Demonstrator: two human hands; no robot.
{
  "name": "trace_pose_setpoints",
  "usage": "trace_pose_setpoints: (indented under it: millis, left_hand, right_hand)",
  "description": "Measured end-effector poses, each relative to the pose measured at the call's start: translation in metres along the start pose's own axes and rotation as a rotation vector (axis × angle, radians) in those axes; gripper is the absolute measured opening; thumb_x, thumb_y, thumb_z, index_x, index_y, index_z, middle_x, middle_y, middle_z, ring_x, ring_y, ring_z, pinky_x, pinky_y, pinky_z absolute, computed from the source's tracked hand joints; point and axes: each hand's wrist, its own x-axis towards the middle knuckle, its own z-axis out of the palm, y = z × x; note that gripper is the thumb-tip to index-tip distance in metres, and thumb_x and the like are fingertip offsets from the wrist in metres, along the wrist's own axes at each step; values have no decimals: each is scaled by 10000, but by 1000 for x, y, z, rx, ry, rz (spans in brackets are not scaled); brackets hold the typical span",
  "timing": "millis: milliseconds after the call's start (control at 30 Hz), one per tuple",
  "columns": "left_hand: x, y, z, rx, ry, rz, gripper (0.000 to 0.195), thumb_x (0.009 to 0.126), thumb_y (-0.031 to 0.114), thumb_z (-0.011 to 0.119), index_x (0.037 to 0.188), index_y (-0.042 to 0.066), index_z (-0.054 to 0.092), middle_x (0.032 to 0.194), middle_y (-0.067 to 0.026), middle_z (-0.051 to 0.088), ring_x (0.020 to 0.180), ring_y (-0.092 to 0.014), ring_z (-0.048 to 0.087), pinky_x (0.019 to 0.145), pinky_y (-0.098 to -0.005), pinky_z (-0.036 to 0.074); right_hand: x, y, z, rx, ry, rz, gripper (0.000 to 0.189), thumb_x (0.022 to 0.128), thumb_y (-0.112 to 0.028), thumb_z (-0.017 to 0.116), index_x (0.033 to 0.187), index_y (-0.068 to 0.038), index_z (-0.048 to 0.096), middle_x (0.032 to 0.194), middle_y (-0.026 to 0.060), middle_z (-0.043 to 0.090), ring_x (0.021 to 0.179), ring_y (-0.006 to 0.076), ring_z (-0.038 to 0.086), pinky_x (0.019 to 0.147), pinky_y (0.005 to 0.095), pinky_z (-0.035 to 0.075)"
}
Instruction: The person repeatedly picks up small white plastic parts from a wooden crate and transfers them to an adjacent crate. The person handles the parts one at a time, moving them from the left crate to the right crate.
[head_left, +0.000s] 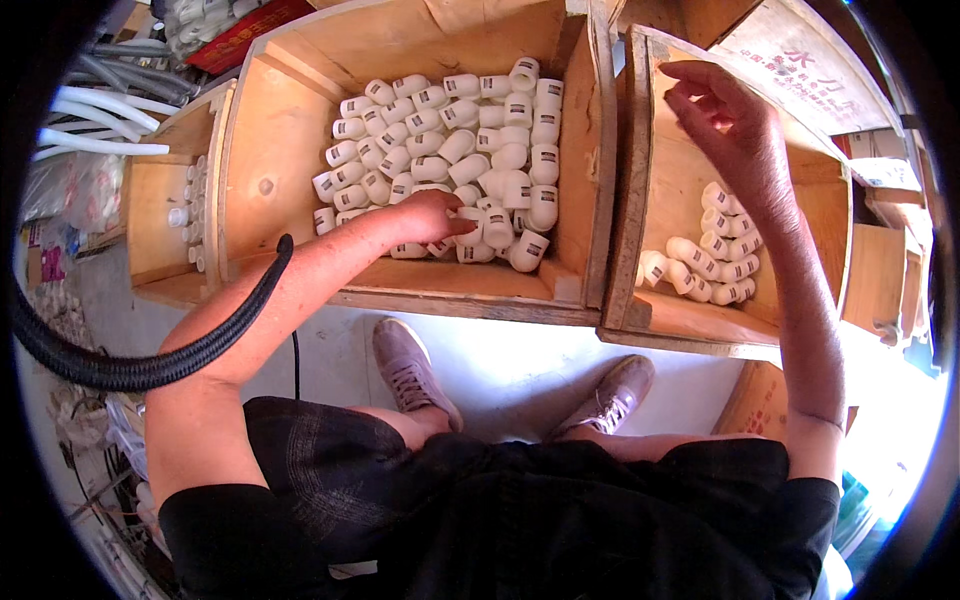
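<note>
My left hand (429, 216) reaches into the middle wooden box (274, 161), over a pile of white plastic pipe elbows (431, 142). Its fingers touch an elbow (471, 219) near the pile's front; the undersides of the fingers are hidden, so a grip cannot be made out. Raised above the right wooden box (671, 161) is my right hand (724, 112), its thumb and fingers curved and apart with nothing visible between them. Below it, smaller white pipe elbows (716, 255) lie in rows in that box, partly covered by my forearm.
A narrower wooden box (154, 195) at the left holds small white fittings (196, 214). White pipes (105, 142) and grey pipes (131, 71) jut in at upper left. A black braided strap or hose (172, 367) crosses before my left arm. A board with red writing (810, 67) leans behind the right box.
</note>
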Motion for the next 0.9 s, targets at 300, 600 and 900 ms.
trace_pose_setpoints:
  millis: [300, 600, 900]
  left_hand:
    - [13, -11, 0, 353, 54, 103, 655, 831, 512, 588, 1254, 17, 512, 1131, -222, 589, 1053, -344, 564, 902, -382, 449]
    - [1, 16, -4, 413, 21, 66, 719, 766, 549, 639, 1224, 5, 530, 1149, -231, 569, 1058, -349, 559, 908, -400, 445]
    - [10, 1, -6, 388, 72, 113, 663, 734, 422, 701, 1202, -16, 533, 1090, -224, 606, 998, -330, 594, 856, -381, 476]
  right_hand:
    - [-34, 98, -14, -225, -242, 441, 149, 821, -174, 623, 902, -56, 662, 814, 83, 671, 731, 163, 649, 688, 288, 525]
    - [-102, 115, 41, -184, -960, 383, 337, 697, -195, 698, 1020, -110, 656, 961, 86, 673, 886, 242, 644, 778, 347, 510]
    - [-115, 106, 65, -422, -1115, 130, 407, 665, -194, 745, 1056, -187, 630, 995, 64, 632, 924, 260, 625, 775, 386, 506]
